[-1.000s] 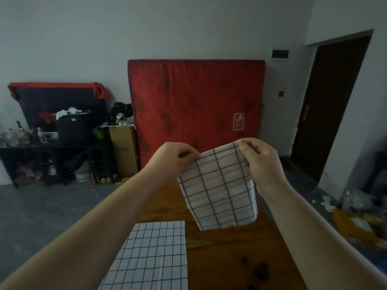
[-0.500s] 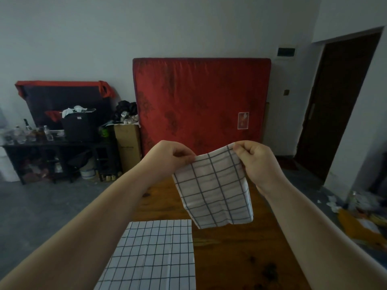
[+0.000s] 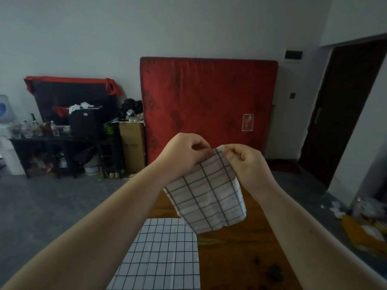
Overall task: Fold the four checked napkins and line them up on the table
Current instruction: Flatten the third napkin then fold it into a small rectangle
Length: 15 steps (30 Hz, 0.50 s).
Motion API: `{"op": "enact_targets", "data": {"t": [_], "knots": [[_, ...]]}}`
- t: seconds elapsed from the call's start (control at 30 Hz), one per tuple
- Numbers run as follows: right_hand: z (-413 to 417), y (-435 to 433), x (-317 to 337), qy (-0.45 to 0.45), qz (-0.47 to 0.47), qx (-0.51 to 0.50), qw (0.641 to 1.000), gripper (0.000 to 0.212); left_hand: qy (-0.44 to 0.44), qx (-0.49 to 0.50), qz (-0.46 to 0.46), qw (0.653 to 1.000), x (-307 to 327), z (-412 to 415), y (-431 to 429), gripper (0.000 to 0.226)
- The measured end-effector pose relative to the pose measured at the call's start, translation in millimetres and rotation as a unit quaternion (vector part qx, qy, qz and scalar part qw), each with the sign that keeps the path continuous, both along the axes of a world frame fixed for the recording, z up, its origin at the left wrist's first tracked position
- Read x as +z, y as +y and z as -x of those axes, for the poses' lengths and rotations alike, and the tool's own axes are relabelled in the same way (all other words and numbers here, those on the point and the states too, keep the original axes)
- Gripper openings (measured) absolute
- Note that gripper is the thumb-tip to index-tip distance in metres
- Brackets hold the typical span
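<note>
Hands (image 3: 184,155) together, pinching napkin (image 3: 207,193) aloft

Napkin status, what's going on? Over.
Left hand, right hand pinch checked napkin at top edge, hanging above table. Second napkin flat below. Nothing blocking.

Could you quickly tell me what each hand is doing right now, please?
Left hand: pinching the top edge of the raised checked napkin.
Right hand: pinching the same napkin's top edge, close beside the left.
</note>
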State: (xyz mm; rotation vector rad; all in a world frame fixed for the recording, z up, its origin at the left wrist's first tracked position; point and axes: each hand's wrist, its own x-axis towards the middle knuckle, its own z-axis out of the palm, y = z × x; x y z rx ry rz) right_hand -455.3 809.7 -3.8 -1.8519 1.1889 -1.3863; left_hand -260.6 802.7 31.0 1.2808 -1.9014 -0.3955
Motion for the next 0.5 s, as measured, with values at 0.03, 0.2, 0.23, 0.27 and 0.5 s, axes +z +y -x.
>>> {"op": "enact_targets", "data": {"t": [0.03, 0.2, 0.23, 0.27, 0.5], "knots": [[-1, 1, -1, 0.004, 0.000, 0.004, 1.000, 0.018, 0.006, 0.005, 0.000, 1.000, 0, -3, 1, 0.011], [-9, 6, 0, 0.027, 0.003, 0.003, 1.000, 0.016, -0.012, 0.013, -0.004, 1.000, 5, -14, 5, 0.012], [-11, 7, 1, 0.025, 0.002, 0.004, 1.000, 0.017, -0.020, 0.010, -0.004, 1.000, 6, -16, 6, 0.010], [-13, 7, 2, 0.025, 0.002, 0.007, 1.000, 0.017, -0.021, 0.006, -0.003, 1.000, 7, -17, 6, 0.009], [-19, 13, 2, 0.030, -0.002, 0.027, 0.999, 0.021, 0.017, -0.031, 0.002, 0.999, 7, -8, 9, 0.006]]}}
